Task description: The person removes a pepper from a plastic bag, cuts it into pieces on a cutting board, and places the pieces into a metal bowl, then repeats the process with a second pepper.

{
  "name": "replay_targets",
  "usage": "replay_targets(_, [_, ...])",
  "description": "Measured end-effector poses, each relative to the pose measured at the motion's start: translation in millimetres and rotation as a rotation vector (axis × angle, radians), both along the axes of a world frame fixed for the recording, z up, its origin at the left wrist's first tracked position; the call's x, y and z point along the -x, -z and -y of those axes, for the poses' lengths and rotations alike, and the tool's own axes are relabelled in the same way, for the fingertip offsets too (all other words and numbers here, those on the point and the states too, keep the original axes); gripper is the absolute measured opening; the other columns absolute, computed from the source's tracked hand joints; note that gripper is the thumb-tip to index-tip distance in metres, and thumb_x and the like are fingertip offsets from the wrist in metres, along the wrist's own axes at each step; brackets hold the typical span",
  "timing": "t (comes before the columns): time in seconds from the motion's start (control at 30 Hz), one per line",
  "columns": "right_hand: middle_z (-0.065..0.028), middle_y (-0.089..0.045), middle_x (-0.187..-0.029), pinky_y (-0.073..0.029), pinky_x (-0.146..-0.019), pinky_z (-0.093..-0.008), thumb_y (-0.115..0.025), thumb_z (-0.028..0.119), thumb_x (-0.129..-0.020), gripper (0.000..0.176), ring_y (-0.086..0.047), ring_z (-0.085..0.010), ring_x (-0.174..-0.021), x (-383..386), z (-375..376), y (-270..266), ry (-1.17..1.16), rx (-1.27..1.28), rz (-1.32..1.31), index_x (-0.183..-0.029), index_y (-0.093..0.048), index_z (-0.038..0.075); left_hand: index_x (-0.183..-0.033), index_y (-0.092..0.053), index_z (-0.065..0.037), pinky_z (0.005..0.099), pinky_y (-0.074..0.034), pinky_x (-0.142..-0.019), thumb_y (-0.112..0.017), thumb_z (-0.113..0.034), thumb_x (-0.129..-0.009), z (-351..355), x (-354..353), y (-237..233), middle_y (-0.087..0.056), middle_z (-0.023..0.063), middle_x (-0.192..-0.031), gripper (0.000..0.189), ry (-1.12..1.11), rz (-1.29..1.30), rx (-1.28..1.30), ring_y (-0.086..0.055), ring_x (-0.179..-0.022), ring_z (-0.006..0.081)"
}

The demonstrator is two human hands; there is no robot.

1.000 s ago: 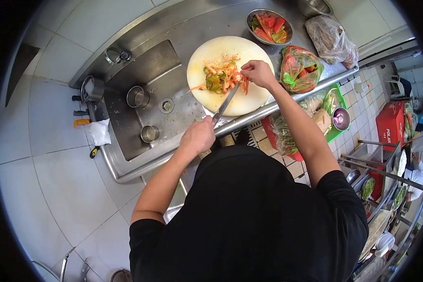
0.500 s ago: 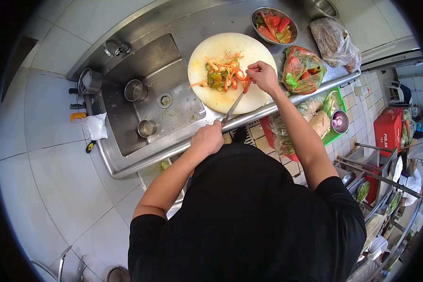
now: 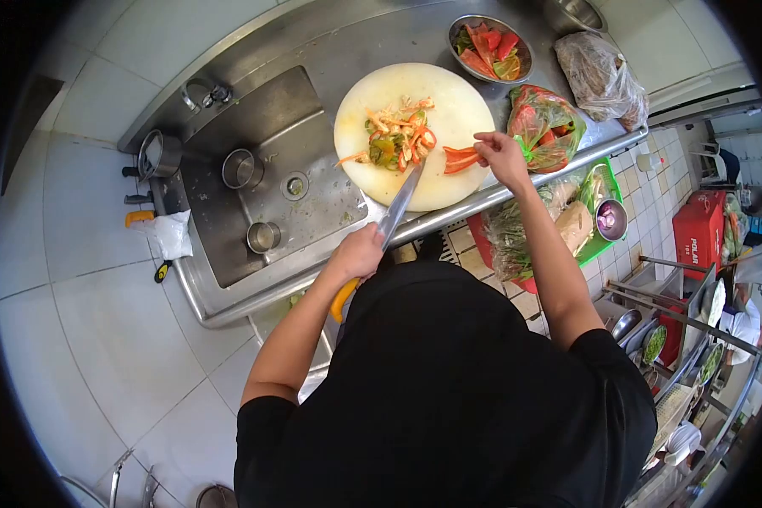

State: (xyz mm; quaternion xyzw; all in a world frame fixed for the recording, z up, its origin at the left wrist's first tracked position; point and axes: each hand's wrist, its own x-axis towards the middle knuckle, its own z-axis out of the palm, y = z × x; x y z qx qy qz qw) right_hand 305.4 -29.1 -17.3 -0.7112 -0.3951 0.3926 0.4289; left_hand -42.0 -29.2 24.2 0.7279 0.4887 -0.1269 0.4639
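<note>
My left hand [image 3: 360, 252] is wrapped around the yellow handle of a large kitchen knife [image 3: 402, 203]. The blade slants up over the near edge of a round white cutting board [image 3: 449, 93], its tip beside a pile of sliced peppers [image 3: 396, 140]. At the board's right side, my right hand [image 3: 503, 158] has the end of a red pepper piece [image 3: 460, 161] at its thumb and fingers, the index finger partly stretched out. The piece lies on the board, apart from the cut pile of red and green strips and rings.
Behind the board stands a metal bowl [image 3: 455, 52] of pepper pieces. A bag of red peppers [image 3: 543, 123] and another plastic bag [image 3: 601, 76] lie to the right. A sink [image 3: 313, 195] with metal cups is on the left. Below the counter sits a green crate [image 3: 599, 248].
The knife has drawn nearer my body and turned, showing more of its blade and handle. My right hand has shifted right and slightly down, with the red pepper piece now spread wider.
</note>
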Motion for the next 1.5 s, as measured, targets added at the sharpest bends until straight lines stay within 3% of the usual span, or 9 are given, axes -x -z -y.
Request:
replay_targets(0.33, [-0.0098,-0.069,-0.105,-0.053,-0.069,-0.0282,-0.067,0.016,-0.092,0.044,-0.067,-0.0153,-0.08,-104,-66,-72,0.487,-0.558,0.212,-0.131,-0.056,-0.001,-0.104,-0.053,0.0,0.0445,-0.05,-0.055,-0.044,-0.026,-0.102,-7,-4,-14,-0.063,0.0194,-0.069,0.028,-0.085,0.034,0.16,-0.062,-0.052,0.0314])
replay_targets(0.43, [-0.0229,-0.071,-0.104,-0.054,-0.084,-0.0371,-0.062,0.023,-0.085,0.035,-0.071,-0.0319,-0.092,-145,-38,-91,0.485,-0.075,0.502,-0.108,-0.068,-0.003,-0.106,-0.053,-0.001,0.0505,-0.051,-0.066,-0.045,-0.028,-0.101,-7,-5,2,-0.065,0.025,-0.077,0.029,0.011,0.059,-0.005,-0.065,-0.067,0.041])
replay_targets(0.57, [-0.0252,-0.069,-0.107,-0.052,-0.091,-0.0465,-0.061,0.027,-0.084,0.035,-0.067,-0.04,-0.103,-176,-21,4,-0.05,0.638,0.96,-0.104,-0.07,0.001,-0.109,-0.053,-0.003,0.0585,-0.047,-0.083,-0.046,-0.029,-0.099,3,-23,-1,-0.065,0.0324,-0.09,0.029,0.121,0.076,-0.199,-0.061,-0.091,0.0516])
replay_targets(0.83, [-0.0243,-0.05,-0.129,-0.049,-0.096,-0.0476,-0.059,0.029,-0.089,0.036,-0.056,-0.0397,-0.118,-141,-10,43,0.225,0.561,0.888,-0.114,-0.063,0.003,-0.112,-0.053,-0.005,0.0564,-0.048,-0.086,-0.042,-0.031,-0.101,-4,-67,24,-0.066,0.0303,-0.098,0.03,0.266,0.031,-0.171,-0.063,-0.095,0.0476])
replay_targets(1.0, [-0.0244,-0.065,-0.111,-0.053,-0.087,-0.0483,-0.066,0.022,-0.086,0.034,-0.065,-0.0399,-0.1,-163,11,13,0.324,0.392,0.954,-0.112,-0.063,0.001,-0.111,-0.053,-0.005,0.0559,-0.048,-0.087,-0.04,-0.032,-0.102,-27,-49,38,-0.066,0.0294,-0.101,0.032,0.146,-0.062,-0.231,-0.063,-0.097,0.0467])
replay_targets(1.2, [-0.0056,-0.069,-0.091,-0.053,-0.067,-0.0251,-0.073,0.019,-0.09,0.029,-0.063,-0.0106,-0.072,-123,51,-53,0.54,-0.243,0.053,-0.112,-0.064,0.001,-0.111,-0.053,-0.002,0.0557,-0.047,-0.089,-0.041,-0.029,-0.101,-41,-37,23,-0.066,0.029,-0.103,0.031,0.091,-0.089,-0.227,-0.062,-0.1,0.0469])
replay_targets(1.3, [-0.0086,-0.066,-0.103,-0.055,-0.075,-0.0279,-0.073,0.009,-0.089,0.033,-0.066,-0.0159,-0.084,-36,39,-23,0.292,-0.336,-0.139,-0.114,-0.053,0.002,-0.11,-0.053,-0.003,0.0558,-0.049,-0.086,-0.043,-0.028,-0.1,-42,-42,27,-0.066,0.0292,-0.1,0.029,0.085,-0.053,-0.272,-0.063,-0.096,0.0474])
replay_targets(1.4, [-0.0198,-0.053,-0.111,-0.05,-0.089,-0.0381,-0.077,0.008,-0.082,0.042,-0.058,-0.0341,-0.105,42,48,31,0.077,-0.511,0.471,-0.113,-0.05,0.001,-0.109,-0.05,-0.004,0.0576,-0.049,-0.081,-0.045,-0.027,-0.099,-36,-53,13,-0.066,0.0302,-0.09,0.025,0.024,-0.023,-0.369,-0.063,-0.089,0.0491])
replay_targets(1.5, [-0.0215,-0.053,-0.112,-0.047,-0.091,-0.0428,-0.075,0.006,-0.079,0.042,-0.056,-0.0388,-0.103,64,57,57,-0.021,-0.518,0.545,-0.114,-0.052,0.003,-0.107,-0.048,-0.005,0.0588,-0.049,-0.077,-0.045,-0.026,-0.099,-28,-61,-2,-0.065,0.0299,-0.084,0.022,0.006,-0.033,-0.362,-0.064,-0.084,0.0494])
